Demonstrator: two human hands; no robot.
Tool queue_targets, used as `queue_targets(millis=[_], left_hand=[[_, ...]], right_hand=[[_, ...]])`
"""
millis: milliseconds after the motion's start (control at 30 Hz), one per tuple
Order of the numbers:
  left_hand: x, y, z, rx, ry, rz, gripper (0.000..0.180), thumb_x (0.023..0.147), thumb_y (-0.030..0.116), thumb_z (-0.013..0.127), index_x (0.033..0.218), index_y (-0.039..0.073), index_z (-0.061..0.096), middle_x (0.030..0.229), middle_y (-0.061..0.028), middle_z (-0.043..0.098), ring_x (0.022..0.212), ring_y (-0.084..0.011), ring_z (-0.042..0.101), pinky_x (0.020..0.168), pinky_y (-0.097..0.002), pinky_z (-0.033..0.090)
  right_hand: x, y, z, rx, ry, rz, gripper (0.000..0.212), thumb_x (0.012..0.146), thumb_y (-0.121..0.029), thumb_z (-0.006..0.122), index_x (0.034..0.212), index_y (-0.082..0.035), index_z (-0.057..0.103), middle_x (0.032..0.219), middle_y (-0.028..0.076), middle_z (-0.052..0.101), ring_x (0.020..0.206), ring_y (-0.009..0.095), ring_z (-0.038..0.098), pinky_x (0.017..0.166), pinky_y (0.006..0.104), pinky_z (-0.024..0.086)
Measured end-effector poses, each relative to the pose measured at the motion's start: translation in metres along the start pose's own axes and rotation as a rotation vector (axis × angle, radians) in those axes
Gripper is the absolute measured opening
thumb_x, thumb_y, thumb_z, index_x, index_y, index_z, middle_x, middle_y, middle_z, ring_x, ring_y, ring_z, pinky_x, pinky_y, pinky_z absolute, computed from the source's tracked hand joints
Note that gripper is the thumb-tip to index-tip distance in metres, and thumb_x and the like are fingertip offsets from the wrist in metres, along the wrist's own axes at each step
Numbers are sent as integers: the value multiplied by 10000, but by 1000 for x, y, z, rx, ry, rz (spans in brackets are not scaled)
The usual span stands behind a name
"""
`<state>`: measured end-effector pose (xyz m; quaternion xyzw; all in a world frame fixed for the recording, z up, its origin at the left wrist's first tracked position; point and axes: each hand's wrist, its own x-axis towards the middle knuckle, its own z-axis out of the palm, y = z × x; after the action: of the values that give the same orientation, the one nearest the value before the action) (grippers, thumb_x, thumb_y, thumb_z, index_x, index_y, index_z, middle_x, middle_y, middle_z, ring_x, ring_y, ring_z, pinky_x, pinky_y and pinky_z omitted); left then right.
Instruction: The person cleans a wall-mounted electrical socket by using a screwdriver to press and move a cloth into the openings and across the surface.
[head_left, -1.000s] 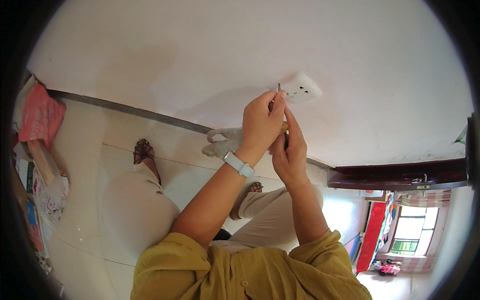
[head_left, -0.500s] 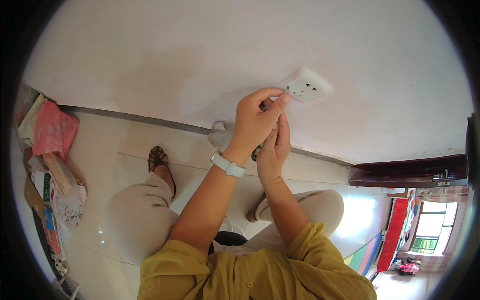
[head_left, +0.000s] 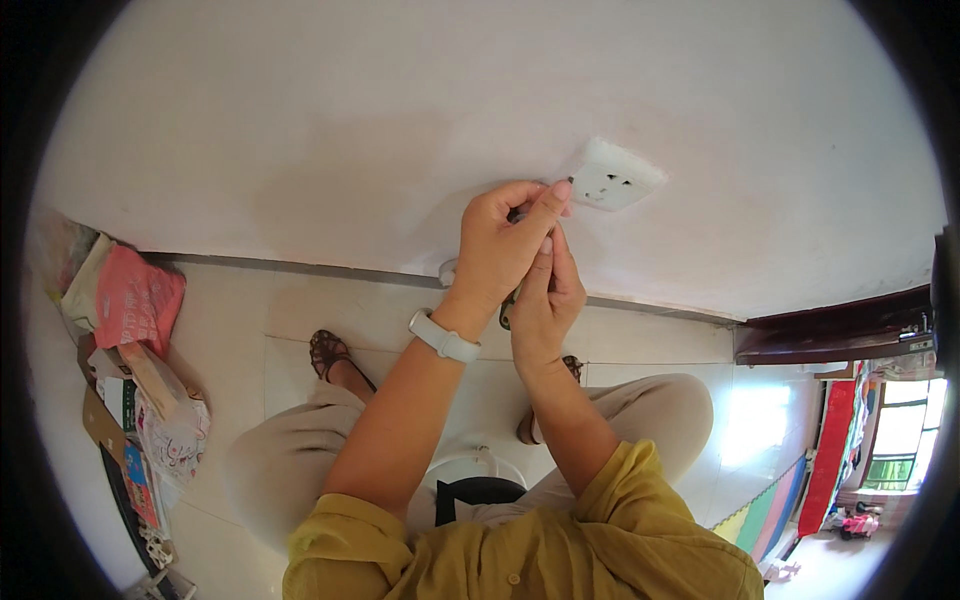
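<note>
A white wall socket (head_left: 617, 182) is set in the pale wall, in front of me and a little right. At its left edge my left hand (head_left: 508, 235) is closed in a pinch, thumb against fingers, with a small dark tip showing at the fingertips. Just below, my right hand (head_left: 547, 308) is closed too, its fingers raised toward the left hand. A dark green-and-black handle end (head_left: 505, 315) sticks out beside the right palm. Most of this slim tool is hidden by my hands, and its kind does not show. A pale-banded watch (head_left: 444, 336) is on my left wrist.
A grey skirting strip (head_left: 350, 272) runs along the wall's foot above pale floor tiles. Bags, including a pink one (head_left: 140, 300), and boxes stand at the left. A dark door (head_left: 835, 330) is at the right. A white stool (head_left: 505, 466) shows below me.
The whole view has shifted slightly, so floor and bags sit further right. Both hands stay together at the socket's left edge, with fingers slightly changed.
</note>
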<state>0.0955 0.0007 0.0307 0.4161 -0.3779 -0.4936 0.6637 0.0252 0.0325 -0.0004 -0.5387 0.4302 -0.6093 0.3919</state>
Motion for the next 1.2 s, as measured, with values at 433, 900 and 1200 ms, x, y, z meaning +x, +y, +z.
queue_targets(millis=[433,900,1200], left_hand=[[-9,-3,-4,-14,101,23,277,845,261,690,751,2,658,583,61,487,537,-15,393,470,-179,317],[-11,4,-1,161,162,89,206,824,168,690,839,-35,668,695,-62,638,626,-91,559,588,-228,445],[-10,2,-2,160,155,148,209,826,171,688,833,-37,668,714,-64,647,627,-89,559,584,-225,444]], right_hand=[[0,4,2,39,-39,55,340,987,-212,451,1231,3,548,662,-54,522,532,2,398,453,170,326],[-4,11,5,195,-38,109,344,992,-188,436,1243,29,529,874,9,616,695,21,488,612,161,410],[-3,9,8,158,-36,43,344,993,-177,430,1248,34,521,1000,38,627,766,34,508,681,168,427]])
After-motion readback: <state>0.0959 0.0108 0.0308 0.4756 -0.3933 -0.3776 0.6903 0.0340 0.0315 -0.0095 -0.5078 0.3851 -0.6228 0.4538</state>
